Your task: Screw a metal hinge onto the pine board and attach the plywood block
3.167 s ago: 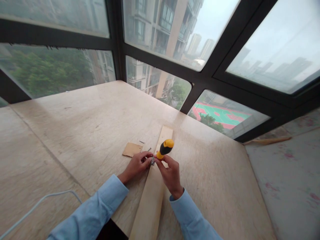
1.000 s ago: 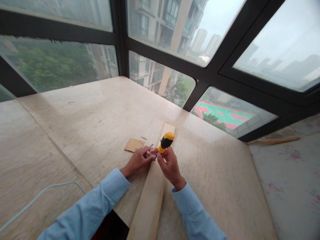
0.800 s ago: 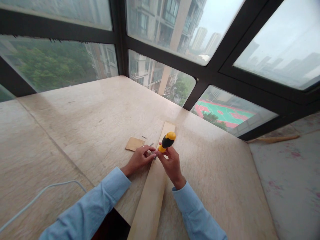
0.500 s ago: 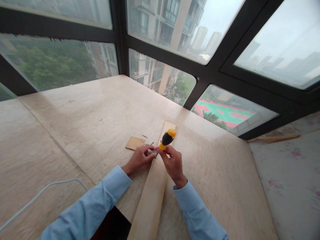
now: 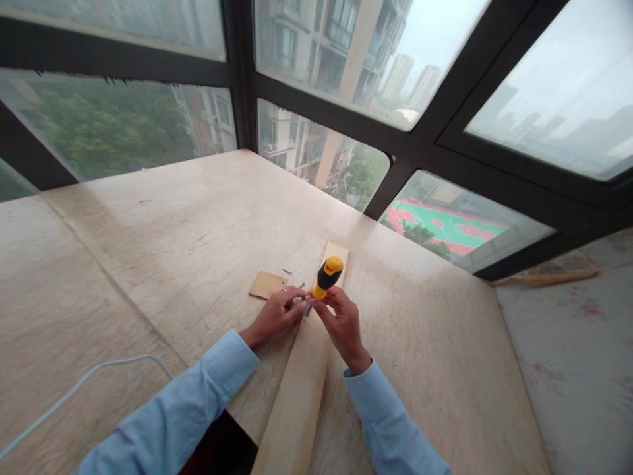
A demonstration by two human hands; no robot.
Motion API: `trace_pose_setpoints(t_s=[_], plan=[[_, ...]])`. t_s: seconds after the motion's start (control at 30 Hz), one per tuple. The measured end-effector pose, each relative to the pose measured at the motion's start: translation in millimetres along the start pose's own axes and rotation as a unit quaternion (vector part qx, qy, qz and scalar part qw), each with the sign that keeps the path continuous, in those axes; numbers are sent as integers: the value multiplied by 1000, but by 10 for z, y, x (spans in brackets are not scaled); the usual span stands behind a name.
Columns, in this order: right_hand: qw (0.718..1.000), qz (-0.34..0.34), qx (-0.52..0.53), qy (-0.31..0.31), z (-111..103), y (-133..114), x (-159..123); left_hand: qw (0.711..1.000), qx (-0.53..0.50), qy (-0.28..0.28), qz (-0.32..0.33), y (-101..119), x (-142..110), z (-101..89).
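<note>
Pinched in the fingers of my right hand (image 5: pixel 342 326) is a screwdriver (image 5: pixel 328 277) with a yellow and black handle, tilted over a long pale wooden board (image 5: pixel 299 386). Its shaft points down toward a small metal piece (image 5: pixel 307 309) at the board's left edge. My left hand (image 5: pixel 277 315) is closed at that metal piece, thumb and fingers around it; its exact shape is mostly hidden. A thin screw-like metal rod (image 5: pixel 301 285) sticks out just beyond my left fingers.
Left of the board lies a small wooden plate (image 5: pixel 268 284) with a hole, and a small screw or nail (image 5: pixel 286 271) behind it. A white cable (image 5: pixel 111 362) crosses the marble-patterned surface (image 5: pixel 198 231) at left. Dark-framed windows (image 5: pixel 316 111) border the far side.
The screwdriver handle has swung slightly left and stands more upright, and appears turned in my right fingers. My left hand stays at the metal piece.
</note>
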State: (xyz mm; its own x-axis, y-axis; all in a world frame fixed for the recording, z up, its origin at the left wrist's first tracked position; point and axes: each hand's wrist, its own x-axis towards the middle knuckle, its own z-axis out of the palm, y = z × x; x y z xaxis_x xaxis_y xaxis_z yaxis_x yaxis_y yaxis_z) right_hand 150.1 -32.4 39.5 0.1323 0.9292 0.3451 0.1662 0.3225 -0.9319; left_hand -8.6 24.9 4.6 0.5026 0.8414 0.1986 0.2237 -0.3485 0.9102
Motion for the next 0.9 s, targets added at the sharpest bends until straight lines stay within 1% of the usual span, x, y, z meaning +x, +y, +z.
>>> trace_pose_setpoints(t_s=[0.07, 0.13, 0.3, 0.4, 0.53, 0.63, 0.77, 0.9], plan=[[1000, -4, -18, 15, -8, -19, 17, 1000, 18, 20, 12, -18, 1, 4], [999, -11, -44, 27, -16, -43, 28, 999, 32, 26, 25, -45, -5, 6], [995, -36, -86, 38, -33, -78, 24, 996, 42, -13, 73, -77, -44, -2], [996, -37, -76, 27, -34, -76, 13, 995, 55, -30, 80, -68, -56, -4], [998, -28, -53, -1, -19, -83, -1, 992, 81, -21, 94, -71, -47, 2], [999, -32, -41, 2, -1, -95, -8, 991, 83, -16, 107, -94, -39, 8], [999, -33, -35, 11, 12, -87, -10, 991, 81, -22, 108, -120, -41, 11], [999, -34, -26, 1, 18, -39, -22, 991, 83, -30, 105, -111, -46, 13]])
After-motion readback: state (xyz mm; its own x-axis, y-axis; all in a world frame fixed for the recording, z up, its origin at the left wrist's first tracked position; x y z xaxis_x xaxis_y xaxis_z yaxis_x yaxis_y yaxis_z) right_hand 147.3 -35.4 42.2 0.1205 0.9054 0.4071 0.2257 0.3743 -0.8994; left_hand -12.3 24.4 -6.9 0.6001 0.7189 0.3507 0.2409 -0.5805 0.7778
